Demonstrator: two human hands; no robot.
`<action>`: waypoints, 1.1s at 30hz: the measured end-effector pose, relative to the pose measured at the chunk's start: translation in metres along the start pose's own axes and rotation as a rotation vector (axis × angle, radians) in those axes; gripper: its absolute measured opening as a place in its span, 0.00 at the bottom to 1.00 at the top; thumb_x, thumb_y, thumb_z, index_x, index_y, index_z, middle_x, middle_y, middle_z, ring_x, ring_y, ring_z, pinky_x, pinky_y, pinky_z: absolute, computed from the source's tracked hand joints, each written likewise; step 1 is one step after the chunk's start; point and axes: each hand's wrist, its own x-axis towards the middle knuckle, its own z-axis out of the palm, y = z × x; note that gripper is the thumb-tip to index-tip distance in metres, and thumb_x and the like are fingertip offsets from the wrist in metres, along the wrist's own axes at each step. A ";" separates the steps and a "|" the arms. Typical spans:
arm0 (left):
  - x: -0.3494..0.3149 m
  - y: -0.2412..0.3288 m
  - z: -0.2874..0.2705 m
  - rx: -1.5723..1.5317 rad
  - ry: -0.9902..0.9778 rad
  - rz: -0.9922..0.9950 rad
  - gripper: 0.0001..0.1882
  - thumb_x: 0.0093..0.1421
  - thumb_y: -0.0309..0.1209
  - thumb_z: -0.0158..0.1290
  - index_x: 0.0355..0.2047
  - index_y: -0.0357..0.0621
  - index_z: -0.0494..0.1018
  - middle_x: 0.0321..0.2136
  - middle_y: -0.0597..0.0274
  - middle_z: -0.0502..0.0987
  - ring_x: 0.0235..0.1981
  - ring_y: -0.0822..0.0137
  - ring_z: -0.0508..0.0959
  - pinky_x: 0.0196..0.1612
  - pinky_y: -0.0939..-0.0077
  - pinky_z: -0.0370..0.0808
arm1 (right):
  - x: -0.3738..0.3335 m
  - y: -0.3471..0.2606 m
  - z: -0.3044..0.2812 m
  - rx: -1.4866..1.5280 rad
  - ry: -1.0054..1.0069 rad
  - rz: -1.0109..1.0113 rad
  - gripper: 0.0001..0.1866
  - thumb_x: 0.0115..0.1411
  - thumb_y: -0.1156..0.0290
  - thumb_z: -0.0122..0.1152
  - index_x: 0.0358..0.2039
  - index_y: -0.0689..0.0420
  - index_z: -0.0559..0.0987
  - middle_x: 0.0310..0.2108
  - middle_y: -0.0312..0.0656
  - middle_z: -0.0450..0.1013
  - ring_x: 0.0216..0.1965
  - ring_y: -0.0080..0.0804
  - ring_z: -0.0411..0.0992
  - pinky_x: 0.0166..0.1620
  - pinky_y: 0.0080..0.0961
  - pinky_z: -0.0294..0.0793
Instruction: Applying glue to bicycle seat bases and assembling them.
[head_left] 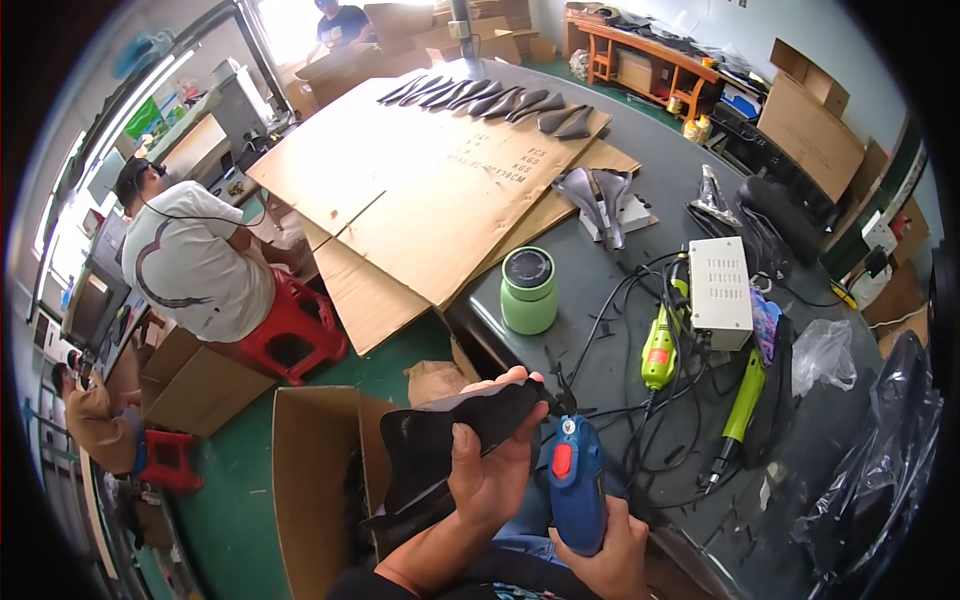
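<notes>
A: What's closest?
B: The right grip (615, 560), wrapped round the lower end of a blue tool (582, 505) with a red button (562, 461).
A: And the other hand?
B: The left grip (495, 478) pinches a black piece (425, 455), thumb on the near face, fingers along its far edge.
A: Where's that piece, exactly?
B: Held up left of the tool, partly in front of an open carton (312, 490). The tool's tip (566, 402) is close by; I can't tell whether they touch.
A: Beyond that?
B: The worktop (590, 275). A green jar (529, 295) stands upright near its edge. To the right, a green tool (657, 350) lies among dark cables (648, 408) beside a white box (718, 290), with a second green tool (742, 400) farther right.
A: Farther still?
B: Cardboard sheets (400, 210), with a row of dark pieces (490, 103) along the far edge. Left of them, a person in a white shirt (205, 265) sits on a red stool (303, 322); another person (343, 25) is at the back by some boxes (395, 25).
</notes>
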 end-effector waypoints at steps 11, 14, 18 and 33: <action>-0.007 -0.001 -0.009 0.021 -0.058 0.099 0.30 0.59 0.49 0.48 0.53 0.41 0.60 0.55 0.49 0.64 0.58 0.54 0.63 0.60 0.62 0.60 | -0.005 -0.006 0.002 0.014 -0.102 0.015 0.31 0.37 0.69 0.73 0.43 0.60 0.69 0.28 0.54 0.71 0.29 0.56 0.71 0.32 0.40 0.71; -0.008 -0.001 -0.011 -0.002 -0.062 0.082 0.29 0.59 0.48 0.49 0.53 0.40 0.61 0.54 0.48 0.66 0.58 0.54 0.64 0.60 0.61 0.59 | -0.004 -0.007 0.000 0.010 -0.115 0.013 0.32 0.36 0.70 0.73 0.43 0.60 0.68 0.28 0.54 0.71 0.29 0.56 0.71 0.32 0.40 0.71; -0.007 0.005 -0.012 -0.006 -0.094 0.060 0.27 0.59 0.45 0.49 0.52 0.39 0.62 0.52 0.46 0.67 0.57 0.54 0.64 0.60 0.60 0.58 | -0.005 -0.008 -0.002 -0.021 -0.100 -0.004 0.33 0.35 0.70 0.73 0.43 0.60 0.68 0.28 0.54 0.71 0.29 0.55 0.71 0.32 0.40 0.71; 0.027 0.067 0.010 0.608 -0.153 -0.234 0.18 0.57 0.29 0.49 0.46 0.34 0.66 0.38 0.50 0.76 0.42 0.65 0.75 0.46 0.74 0.71 | -0.006 0.000 0.005 -0.148 -0.005 -0.123 0.31 0.37 0.65 0.73 0.41 0.62 0.70 0.20 0.51 0.67 0.24 0.52 0.68 0.27 0.40 0.65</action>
